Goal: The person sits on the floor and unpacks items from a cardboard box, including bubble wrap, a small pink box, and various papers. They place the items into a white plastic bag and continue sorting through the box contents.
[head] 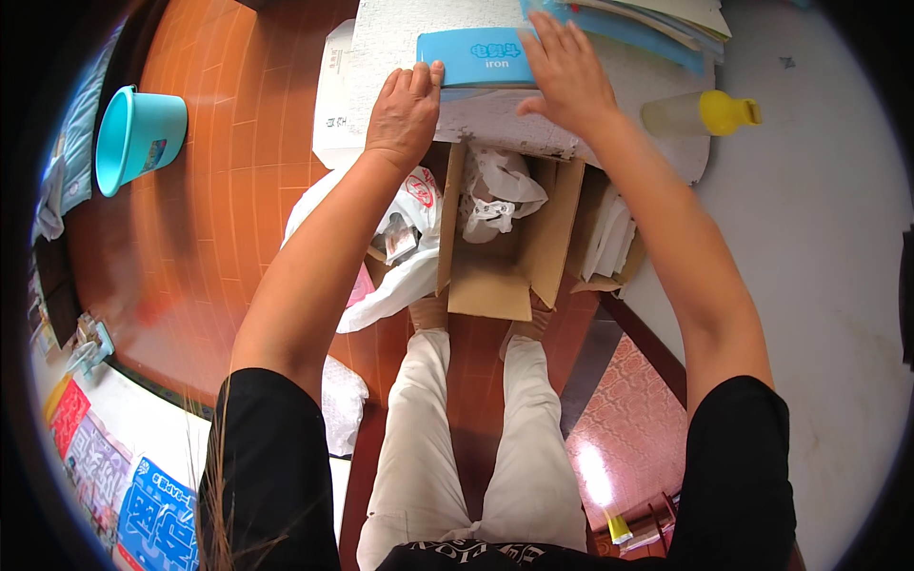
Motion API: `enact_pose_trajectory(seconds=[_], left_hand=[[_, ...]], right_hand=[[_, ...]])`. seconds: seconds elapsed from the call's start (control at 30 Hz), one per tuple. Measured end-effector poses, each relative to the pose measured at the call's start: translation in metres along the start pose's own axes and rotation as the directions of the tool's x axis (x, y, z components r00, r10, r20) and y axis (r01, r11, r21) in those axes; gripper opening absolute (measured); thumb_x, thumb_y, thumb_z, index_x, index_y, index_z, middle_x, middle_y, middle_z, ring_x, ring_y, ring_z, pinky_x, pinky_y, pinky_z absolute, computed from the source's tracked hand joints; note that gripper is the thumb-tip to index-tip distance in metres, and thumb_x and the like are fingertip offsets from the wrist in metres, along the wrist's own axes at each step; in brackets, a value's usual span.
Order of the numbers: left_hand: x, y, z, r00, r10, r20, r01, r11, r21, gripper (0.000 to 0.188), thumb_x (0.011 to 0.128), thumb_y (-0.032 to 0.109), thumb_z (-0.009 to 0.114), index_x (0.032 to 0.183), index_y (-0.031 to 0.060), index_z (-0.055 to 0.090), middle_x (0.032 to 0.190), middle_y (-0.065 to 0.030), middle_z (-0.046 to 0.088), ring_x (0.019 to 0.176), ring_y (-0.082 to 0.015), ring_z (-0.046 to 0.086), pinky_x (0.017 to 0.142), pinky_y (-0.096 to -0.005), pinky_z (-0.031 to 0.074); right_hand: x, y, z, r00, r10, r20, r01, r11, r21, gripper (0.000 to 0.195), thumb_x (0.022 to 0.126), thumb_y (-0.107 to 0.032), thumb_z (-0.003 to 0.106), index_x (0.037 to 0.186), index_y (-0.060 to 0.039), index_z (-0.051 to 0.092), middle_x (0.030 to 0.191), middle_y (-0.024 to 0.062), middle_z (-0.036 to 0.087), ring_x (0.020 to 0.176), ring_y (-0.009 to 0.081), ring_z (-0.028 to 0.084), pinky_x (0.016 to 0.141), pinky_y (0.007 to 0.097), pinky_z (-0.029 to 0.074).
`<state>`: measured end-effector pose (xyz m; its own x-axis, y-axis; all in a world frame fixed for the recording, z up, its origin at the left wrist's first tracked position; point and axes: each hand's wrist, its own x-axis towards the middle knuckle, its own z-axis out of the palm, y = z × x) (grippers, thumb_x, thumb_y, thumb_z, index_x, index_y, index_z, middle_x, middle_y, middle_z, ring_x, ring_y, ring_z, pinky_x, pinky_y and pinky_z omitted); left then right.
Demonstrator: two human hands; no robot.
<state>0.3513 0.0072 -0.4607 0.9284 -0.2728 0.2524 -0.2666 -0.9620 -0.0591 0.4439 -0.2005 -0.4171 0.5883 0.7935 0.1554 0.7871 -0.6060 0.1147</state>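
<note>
A flat blue box (pixel 468 57) bearing writing lies on a white, textured tabletop (pixel 385 36) with a worn near edge. My left hand (pixel 405 107) grips its near left corner, fingers curled and the thumb against the box. Over the right end is my right hand (pixel 571 78), palm down, fingers spread, slightly blurred; it covers that end and holds nothing that I can see. Just beyond its fingertips, a stack of papers and blue folders (pixel 643 32) rests on the table. To the right of the hand lies a clear bottle with a yellow cap (pixel 721 113).
Below the table edge stands an open cardboard box (pixel 493 289) with a white plastic bag (pixel 507 178) inside. A larger white bag (pixel 389 285) is left of it, a carton of papers (pixel 610 239) right. A turquoise bucket (pixel 153 135) stands on the wooden floor (pixel 214 178).
</note>
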Motion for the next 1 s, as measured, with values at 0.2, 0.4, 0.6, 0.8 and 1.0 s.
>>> enact_pose_trajectory(seconds=[0.2, 0.4, 0.6, 0.8, 1.0], left_hand=[[-0.001, 0.002, 0.0, 0.995, -0.097, -0.029, 0.094, 0.991, -0.093, 0.048, 0.07, 0.002, 0.055, 0.118, 0.0019, 0.05, 0.102, -0.0111, 0.05, 0.088, -0.0258, 0.053, 0.081, -0.0334, 0.044], [-0.039, 0.037, -0.049, 0.929, -0.357, -0.098, 0.24, 0.783, -0.574, 0.043, 0.072, 0.012, 0.067, 0.113, 0.0076, 0.054, 0.108, -0.0116, 0.053, 0.095, -0.0281, 0.054, 0.077, -0.0355, 0.045], [-0.098, 0.104, -0.027, 0.901, -0.058, 0.43, 0.333, 0.728, -0.599, 0.087, 0.059, 0.007, 0.074, 0.134, 0.0186, 0.031, 0.137, -0.0065, 0.033, 0.107, -0.0286, 0.048, 0.084, -0.0371, 0.046], [-0.062, 0.129, 0.064, 0.73, 0.246, 0.638, -0.022, 0.941, -0.338, 0.079, 0.067, 0.004, 0.063, 0.136, 0.0229, 0.029, 0.121, -0.0138, 0.049, 0.09, -0.0283, 0.059, 0.072, -0.0364, 0.05], [-0.056, 0.098, 0.073, 0.845, -0.049, 0.533, 0.335, 0.825, -0.455, 0.024, 0.07, 0.007, 0.051, 0.091, 0.0092, 0.065, 0.081, -0.019, 0.063, 0.081, -0.0343, 0.06, 0.072, -0.0422, 0.048]], right_hand=[[0.046, -0.017, 0.004, 0.958, 0.055, 0.282, -0.098, 0.985, 0.142, 0.076, 0.058, -0.017, 0.07, 0.126, -0.004, 0.038, 0.104, 0.0204, 0.051, 0.103, 0.0341, 0.047, 0.087, 0.0423, 0.038], [-0.049, -0.024, -0.021, 0.948, 0.291, 0.133, -0.313, 0.929, 0.198, 0.079, 0.055, -0.03, 0.073, 0.121, -0.0045, 0.038, 0.103, 0.0158, 0.05, 0.098, 0.0323, 0.046, 0.085, 0.042, 0.038], [-0.182, -0.117, -0.078, 0.511, 0.718, 0.473, -0.859, 0.45, 0.244, 0.096, 0.055, -0.038, 0.076, 0.128, 0.0005, 0.028, 0.112, 0.0227, 0.046, 0.103, 0.0388, 0.044, 0.088, 0.0459, 0.038], [-0.211, -0.204, -0.047, 0.135, 0.725, 0.676, -0.99, 0.065, 0.127, 0.093, 0.056, -0.036, 0.075, 0.125, 0.0056, 0.03, 0.109, 0.0231, 0.048, 0.103, 0.0374, 0.046, 0.088, 0.043, 0.038], [-0.201, -0.213, -0.01, 0.534, 0.638, 0.555, -0.833, 0.51, 0.215, 0.077, 0.057, -0.02, 0.071, 0.122, 0.0033, 0.037, 0.098, 0.0183, 0.049, 0.093, 0.032, 0.047, 0.081, 0.0402, 0.038]])
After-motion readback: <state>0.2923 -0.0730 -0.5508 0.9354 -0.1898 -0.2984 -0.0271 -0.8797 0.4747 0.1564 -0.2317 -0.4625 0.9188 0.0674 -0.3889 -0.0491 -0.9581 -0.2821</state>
